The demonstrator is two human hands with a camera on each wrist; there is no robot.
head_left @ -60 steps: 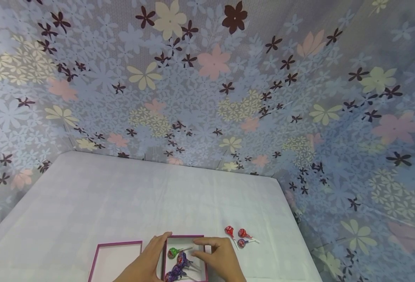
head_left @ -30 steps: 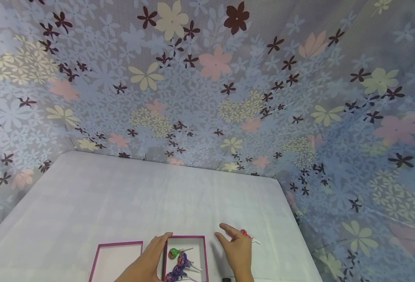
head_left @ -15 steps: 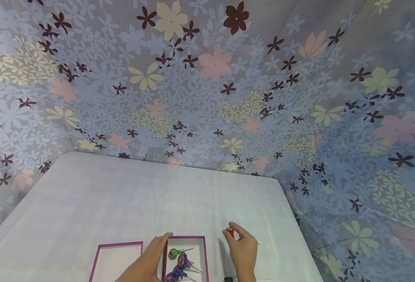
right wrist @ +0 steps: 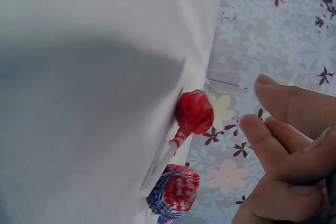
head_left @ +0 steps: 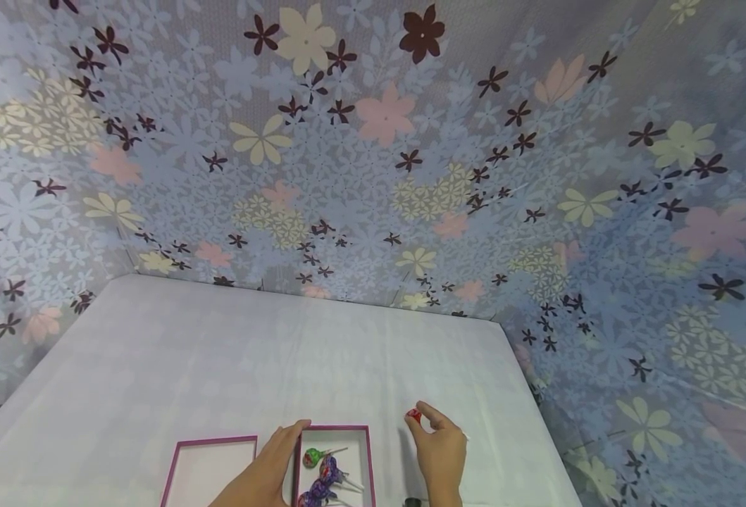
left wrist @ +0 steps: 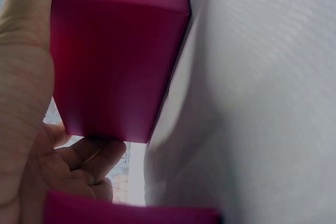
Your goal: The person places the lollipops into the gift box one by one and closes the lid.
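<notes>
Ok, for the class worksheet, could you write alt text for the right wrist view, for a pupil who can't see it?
The right hand hovers near, but does not touch, a red lollipop lying on white cloth. A red-and-blue lollipop sits just below it in the picture, with flowered fabric behind.

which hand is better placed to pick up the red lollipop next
Probably the right hand: it is close to the red lollipop, while the left hand holds the box of lollipops.
</notes>
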